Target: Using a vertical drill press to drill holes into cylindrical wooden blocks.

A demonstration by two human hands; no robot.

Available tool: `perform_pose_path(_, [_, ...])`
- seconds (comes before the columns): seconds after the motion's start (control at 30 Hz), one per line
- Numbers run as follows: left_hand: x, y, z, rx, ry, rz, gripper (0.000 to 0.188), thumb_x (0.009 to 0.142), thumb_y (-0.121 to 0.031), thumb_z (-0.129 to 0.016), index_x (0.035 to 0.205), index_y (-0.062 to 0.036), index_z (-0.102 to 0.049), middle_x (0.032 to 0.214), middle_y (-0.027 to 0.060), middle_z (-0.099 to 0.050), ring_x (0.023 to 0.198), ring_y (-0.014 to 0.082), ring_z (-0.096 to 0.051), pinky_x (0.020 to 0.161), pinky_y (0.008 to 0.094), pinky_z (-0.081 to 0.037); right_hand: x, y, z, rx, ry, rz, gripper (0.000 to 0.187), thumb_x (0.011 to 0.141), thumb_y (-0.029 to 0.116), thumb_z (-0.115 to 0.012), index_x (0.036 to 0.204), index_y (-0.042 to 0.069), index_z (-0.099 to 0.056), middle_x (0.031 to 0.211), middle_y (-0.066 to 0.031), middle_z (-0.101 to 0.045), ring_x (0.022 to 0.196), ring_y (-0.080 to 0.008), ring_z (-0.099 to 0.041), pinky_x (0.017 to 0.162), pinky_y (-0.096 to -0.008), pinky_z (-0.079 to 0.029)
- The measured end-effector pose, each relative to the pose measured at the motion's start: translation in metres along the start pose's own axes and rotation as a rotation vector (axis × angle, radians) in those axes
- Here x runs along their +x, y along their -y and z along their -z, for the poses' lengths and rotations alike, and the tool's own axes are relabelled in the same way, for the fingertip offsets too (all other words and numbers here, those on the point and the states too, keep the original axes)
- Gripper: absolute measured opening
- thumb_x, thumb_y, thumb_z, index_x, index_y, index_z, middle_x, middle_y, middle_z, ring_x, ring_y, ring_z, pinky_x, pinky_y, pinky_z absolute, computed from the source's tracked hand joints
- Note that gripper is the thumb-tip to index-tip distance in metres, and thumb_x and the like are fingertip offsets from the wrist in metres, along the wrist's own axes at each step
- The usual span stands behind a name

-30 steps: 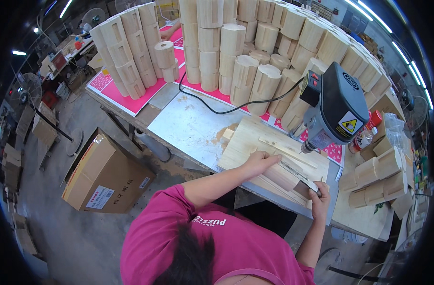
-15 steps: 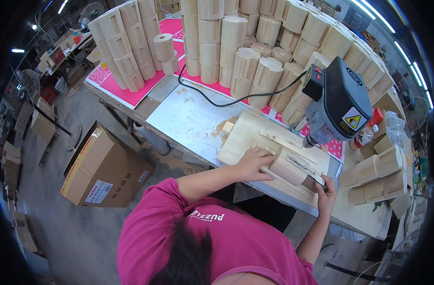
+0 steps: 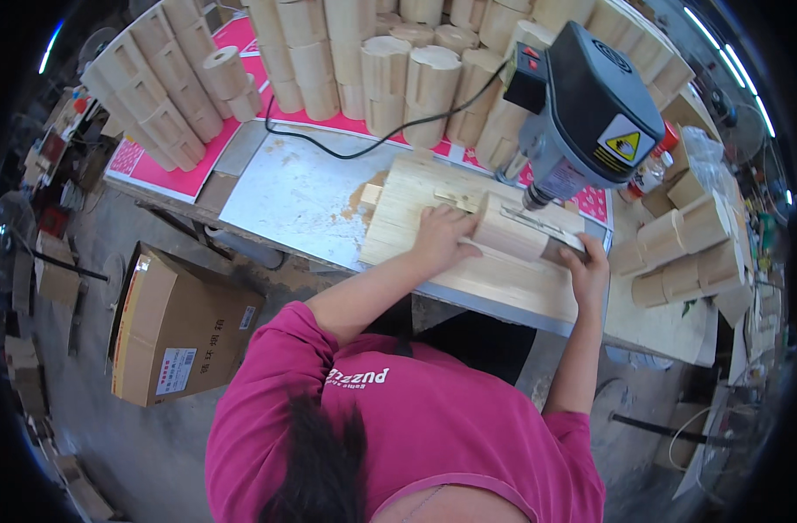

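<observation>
A pale wooden cylinder [image 3: 507, 232] lies on its side on a plywood board [image 3: 396, 218], below the chuck of a bench drill press [image 3: 581, 122]. My left hand [image 3: 442, 239] is closed round the cylinder's left end, with the thumb on the near side. A slotted metal strip [image 3: 545, 226] lies along the top of the cylinder, with a dark grey part at its right end. My right hand [image 3: 588, 264] pinches that right end between thumb and fingers. The cylinder's underside is hidden.
Stacked wooden cylinders [image 3: 385, 83] line the bench's back on pink sheets. A black cable [image 3: 355, 155] crosses the metal bench top [image 3: 285, 187]. More cylinders [image 3: 686, 231] lie at right, near a red-capped bottle [image 3: 649, 173]. A cardboard box [image 3: 189, 322] stands on the floor at left.
The view has shifted, so the bench sits higher in it. The cylinder, with both hands on it, has moved farther back, closer under the drill chuck.
</observation>
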State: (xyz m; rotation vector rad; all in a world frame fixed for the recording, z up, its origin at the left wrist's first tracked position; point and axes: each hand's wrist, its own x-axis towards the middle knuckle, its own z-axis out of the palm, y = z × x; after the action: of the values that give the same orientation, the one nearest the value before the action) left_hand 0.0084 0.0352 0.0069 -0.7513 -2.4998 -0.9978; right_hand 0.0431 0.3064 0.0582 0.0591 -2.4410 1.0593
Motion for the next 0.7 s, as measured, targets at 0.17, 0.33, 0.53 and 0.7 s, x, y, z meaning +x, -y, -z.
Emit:
perform_pose_path(0.17, [-0.003,0.013,0.017,0.003,-0.017,-0.036,0.055,0.056,-0.031,-0.075,0.103,-0.009,-0.058,0.079,0.0015,-0.056,0.082,0.0225,-0.051,0.073,0.0374,-0.032,0.007,0.004,-0.02,0.168,0.067,0.017,0.032,0.061,-0.004,-0.071,0.091,-0.001,-0.058,0.084,-0.0084,-0.055,0.081,-0.0215,-0.053,0.074,-0.0276,-0.042])
perform_pose_path(0.33, [-0.004,0.023,0.024,-0.082,0.086,-0.044,0.05,0.062,-0.024,-0.073,0.107,-0.0112,-0.056,0.079,0.0022,-0.055,0.081,0.0224,-0.053,0.073,0.0354,-0.032,0.005,0.013,-0.028,0.163,0.047,0.02,0.032,0.061,-0.004,-0.07,0.09,0.0,-0.058,0.086,-0.0075,-0.054,0.083,-0.0216,-0.053,0.075,-0.0283,-0.042])
perform_pose_path(0.53, [-0.004,0.022,0.025,-0.104,0.138,-0.037,0.04,0.066,-0.022,-0.071,0.101,-0.0102,-0.058,0.08,0.0031,-0.054,0.079,0.0212,-0.052,0.076,0.034,-0.03,0.006,0.018,-0.025,0.141,0.084,0.053,0.039,0.062,0.002,-0.072,0.098,0.003,-0.057,0.094,-0.0074,-0.053,0.091,-0.022,-0.051,0.081,-0.0311,-0.04])
perform_pose_path(0.7, [-0.004,0.03,0.023,-0.046,0.155,-0.074,0.054,0.065,-0.026,-0.071,0.112,-0.0073,-0.053,0.08,0.0038,-0.054,0.079,0.0203,-0.053,0.074,0.0346,-0.03,0.013,0.027,-0.008,0.338,0.075,0.021,0.056,0.068,0.013,-0.073,0.117,0.006,-0.047,0.103,-0.0077,-0.053,0.101,-0.0203,-0.048,0.09,-0.0318,-0.037])
